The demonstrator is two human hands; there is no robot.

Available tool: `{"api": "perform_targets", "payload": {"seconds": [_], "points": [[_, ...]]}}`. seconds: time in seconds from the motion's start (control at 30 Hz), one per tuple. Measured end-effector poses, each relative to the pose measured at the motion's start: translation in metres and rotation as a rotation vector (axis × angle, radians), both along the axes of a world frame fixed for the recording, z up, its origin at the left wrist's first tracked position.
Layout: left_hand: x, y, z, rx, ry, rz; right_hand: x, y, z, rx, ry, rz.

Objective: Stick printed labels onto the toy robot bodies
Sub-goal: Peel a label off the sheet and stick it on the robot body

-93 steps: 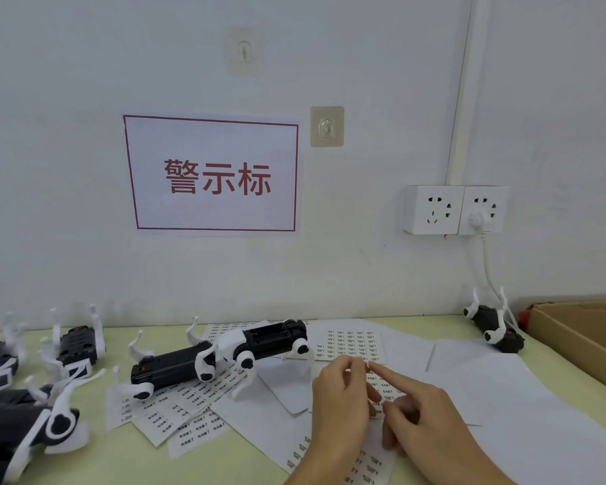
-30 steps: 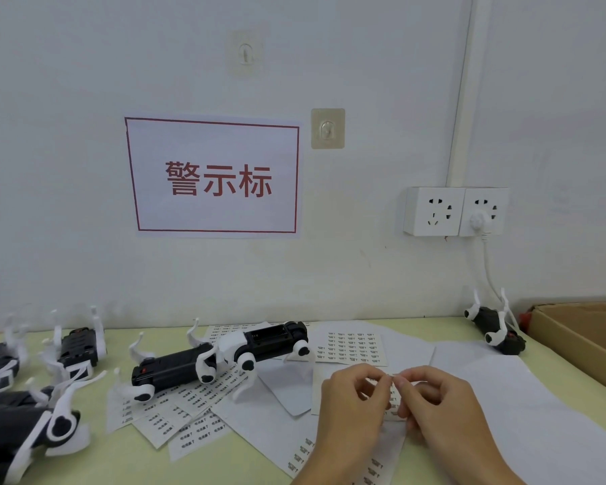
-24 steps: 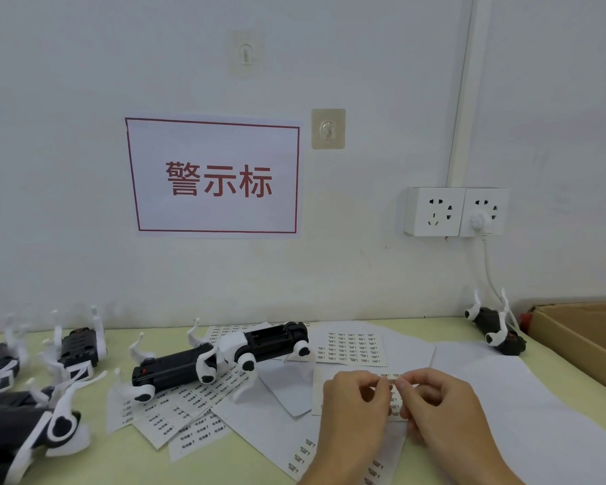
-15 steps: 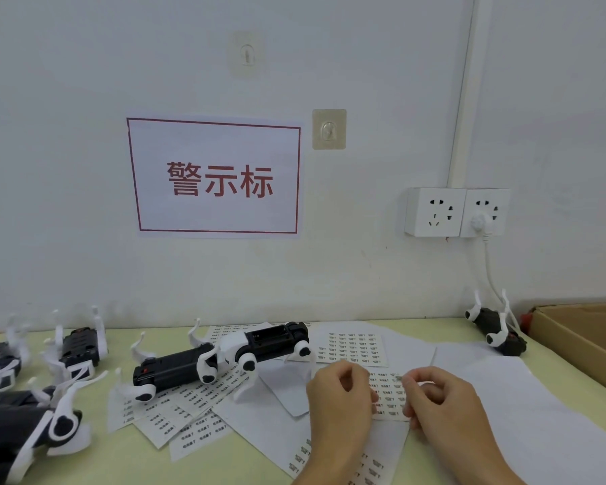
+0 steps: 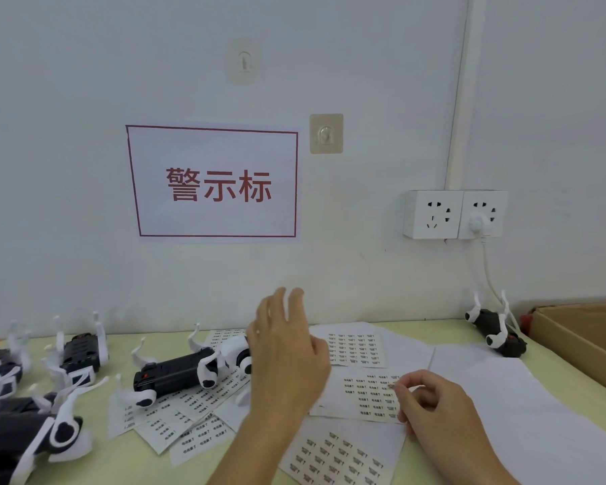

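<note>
Two black-and-white toy robot bodies lie belly-up on the table; one (image 5: 175, 374) is in plain view and the other (image 5: 237, 353) is partly hidden behind my left hand (image 5: 287, 358). That hand is raised with fingers straight and spread, holding nothing. My right hand (image 5: 431, 402) hovers over a label sheet (image 5: 368, 397) and pinches a small peeled label (image 5: 389, 386) between thumb and forefinger. Further label sheets lie at the back (image 5: 354, 348), in front (image 5: 333, 456) and under the robots (image 5: 175, 425).
Several more toy robots lie at the left (image 5: 81, 355), (image 5: 25, 435), and one (image 5: 497, 334) by the wall at the right. A cardboard box (image 5: 585, 341) stands at the right edge. Plain white paper (image 5: 487, 397) covers the table's right side. Wall sockets (image 5: 455, 213) carry a plugged cable.
My left hand has left the label sheet and risen to the left over the nearer robot, fingers spread. My right hand has come away from the sheet with a peeled label pinched.
</note>
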State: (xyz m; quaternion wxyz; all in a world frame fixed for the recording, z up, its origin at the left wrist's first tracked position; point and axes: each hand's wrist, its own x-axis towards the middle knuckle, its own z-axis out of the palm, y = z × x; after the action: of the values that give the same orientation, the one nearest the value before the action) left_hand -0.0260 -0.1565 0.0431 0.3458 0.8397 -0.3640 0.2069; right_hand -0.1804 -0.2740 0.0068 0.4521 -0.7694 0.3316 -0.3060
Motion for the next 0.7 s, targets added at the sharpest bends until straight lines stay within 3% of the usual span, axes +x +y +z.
{"api": "perform_targets", "payload": {"seconds": [0.13, 0.3, 0.57, 0.63, 0.7], "points": [[0.027, 0.021, -0.001, 0.361, 0.094, 0.113, 0.0, 0.001, 0.001, -0.006, 0.013, 0.005], [0.032, 0.025, -0.004, 0.461, -0.082, 0.186, 0.0, 0.001, 0.001, -0.017, 0.025, 0.008], [0.03, 0.023, 0.0, 0.332, -0.153, 0.176, 0.001, 0.001, -0.001, -0.014, 0.016, 0.008], [0.028, 0.019, 0.003, 0.252, -0.051, 0.082, 0.001, 0.0, -0.001, -0.009, 0.017, 0.009], [0.027, 0.017, 0.009, 0.073, 0.228, -0.088, 0.001, -0.001, -0.001, -0.015, 0.02, 0.01]]}}
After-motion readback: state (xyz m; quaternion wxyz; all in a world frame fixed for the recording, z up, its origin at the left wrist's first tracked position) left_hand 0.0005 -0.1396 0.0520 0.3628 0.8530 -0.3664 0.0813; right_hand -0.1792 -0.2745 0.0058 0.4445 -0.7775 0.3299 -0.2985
